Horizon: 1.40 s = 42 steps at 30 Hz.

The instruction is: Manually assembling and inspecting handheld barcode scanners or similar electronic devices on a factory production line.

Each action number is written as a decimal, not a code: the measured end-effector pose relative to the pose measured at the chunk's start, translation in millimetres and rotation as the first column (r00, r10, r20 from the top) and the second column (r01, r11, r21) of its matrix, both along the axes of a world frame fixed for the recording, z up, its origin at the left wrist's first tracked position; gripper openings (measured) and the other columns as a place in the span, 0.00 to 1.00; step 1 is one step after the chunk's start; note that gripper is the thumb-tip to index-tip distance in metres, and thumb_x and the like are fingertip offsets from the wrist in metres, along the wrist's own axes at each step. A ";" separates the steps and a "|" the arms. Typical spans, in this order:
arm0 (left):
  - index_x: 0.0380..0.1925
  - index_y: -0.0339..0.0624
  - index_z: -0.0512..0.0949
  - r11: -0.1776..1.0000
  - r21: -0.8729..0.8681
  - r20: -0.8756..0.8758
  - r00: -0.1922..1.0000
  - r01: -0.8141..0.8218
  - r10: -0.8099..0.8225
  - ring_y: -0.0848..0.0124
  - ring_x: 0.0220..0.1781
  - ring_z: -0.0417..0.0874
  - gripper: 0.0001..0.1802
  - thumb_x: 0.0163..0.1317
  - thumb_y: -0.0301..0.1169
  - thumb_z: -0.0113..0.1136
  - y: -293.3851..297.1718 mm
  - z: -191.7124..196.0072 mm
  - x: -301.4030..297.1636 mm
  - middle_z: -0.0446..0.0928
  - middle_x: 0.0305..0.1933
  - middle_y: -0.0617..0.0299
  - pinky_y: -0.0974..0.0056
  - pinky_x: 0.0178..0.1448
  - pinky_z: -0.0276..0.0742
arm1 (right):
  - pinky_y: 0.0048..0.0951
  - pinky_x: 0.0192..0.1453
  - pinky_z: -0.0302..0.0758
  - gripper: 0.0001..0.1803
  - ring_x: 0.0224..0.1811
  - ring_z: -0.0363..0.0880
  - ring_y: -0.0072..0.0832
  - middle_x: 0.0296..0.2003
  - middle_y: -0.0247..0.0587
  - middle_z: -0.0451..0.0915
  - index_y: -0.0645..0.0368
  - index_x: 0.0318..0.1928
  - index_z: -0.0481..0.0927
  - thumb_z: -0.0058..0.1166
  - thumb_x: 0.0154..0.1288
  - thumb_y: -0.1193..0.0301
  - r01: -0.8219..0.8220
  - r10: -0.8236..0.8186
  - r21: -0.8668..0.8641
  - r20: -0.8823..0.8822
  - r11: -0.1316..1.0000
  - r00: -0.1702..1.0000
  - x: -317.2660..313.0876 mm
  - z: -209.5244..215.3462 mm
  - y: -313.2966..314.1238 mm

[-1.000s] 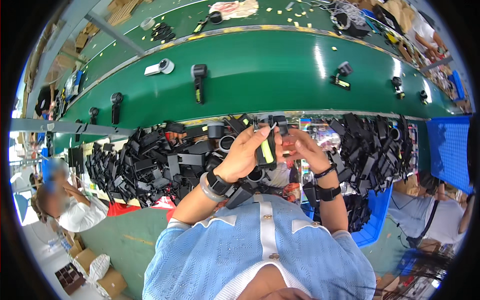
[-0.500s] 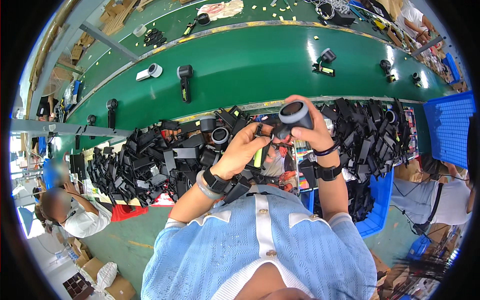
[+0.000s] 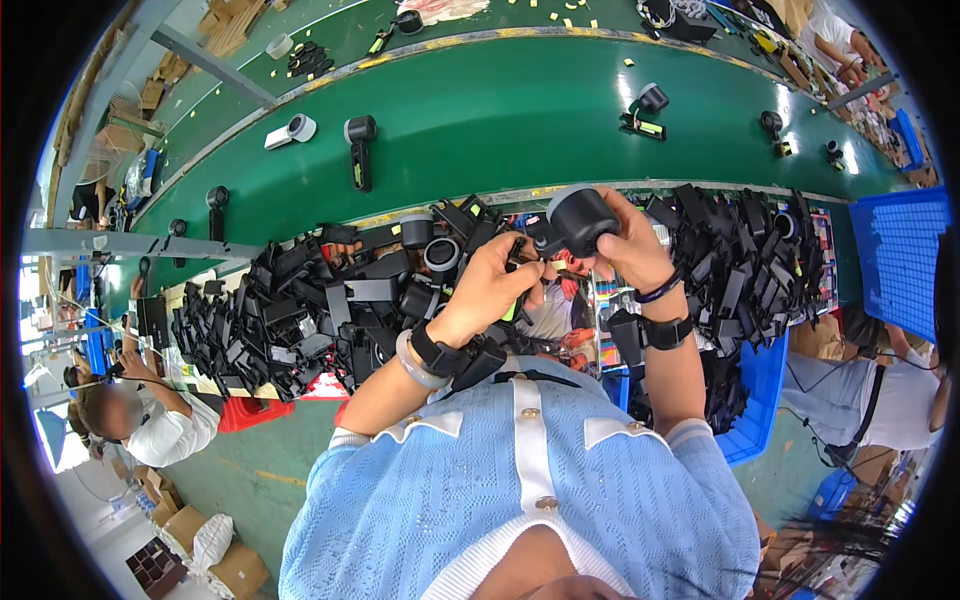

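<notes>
Between my hands is a black device with a drum-shaped head (image 3: 582, 220) and a narrower handle section, much of which my fingers hide. My right hand (image 3: 638, 252) is closed around the head, its thumb pressed on the lower side. My left hand (image 3: 482, 292) pinches the handle section, fingers curled; a yellow-green strip shows just below them. Heaps of black plastic housings (image 3: 285, 312) lie on both sides of my hands, and a grey-rimmed round head (image 3: 441, 254) sits near my left hand. Printed sheets (image 3: 612, 300) cover the bench underneath.
Beyond the bench runs a green conveyor belt (image 3: 480, 115) carrying several round-headed devices, such as one with a black handle (image 3: 360, 150). A blue crate (image 3: 755, 410) of black parts stands at lower right, a blue basket (image 3: 905, 260) farther right. Other people work at both sides.
My right hand has turned the device's head, so its dark round face no longer shows and its black side does. My left hand stays on the handle section. Devices on the belt have shifted slightly left.
</notes>
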<state>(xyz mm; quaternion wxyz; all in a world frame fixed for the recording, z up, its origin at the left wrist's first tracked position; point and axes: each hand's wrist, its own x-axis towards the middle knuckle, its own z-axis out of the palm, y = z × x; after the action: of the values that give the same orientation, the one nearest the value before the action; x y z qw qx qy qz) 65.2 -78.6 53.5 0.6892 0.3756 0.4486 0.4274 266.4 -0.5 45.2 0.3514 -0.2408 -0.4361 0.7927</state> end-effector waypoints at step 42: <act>0.46 0.35 0.71 0.900 -0.233 0.229 0.878 -0.369 0.419 0.61 0.46 0.81 0.18 0.63 0.37 0.58 21.1 -29.1 12.7 0.77 0.45 0.51 0.60 0.54 0.77 | 0.39 0.40 0.72 0.15 0.39 0.74 0.36 0.31 0.39 0.77 0.58 0.31 0.78 0.61 0.43 0.63 -0.593 -0.807 0.582 0.549 0.556 -0.218 132.8 -139.4 -27.9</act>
<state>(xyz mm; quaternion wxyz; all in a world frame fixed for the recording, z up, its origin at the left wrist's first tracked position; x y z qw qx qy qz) 77.9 -57.5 24.4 0.6741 0.1484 0.4535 0.5639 399.2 -28.4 -94.2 0.0229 -0.6086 -0.7884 -0.0866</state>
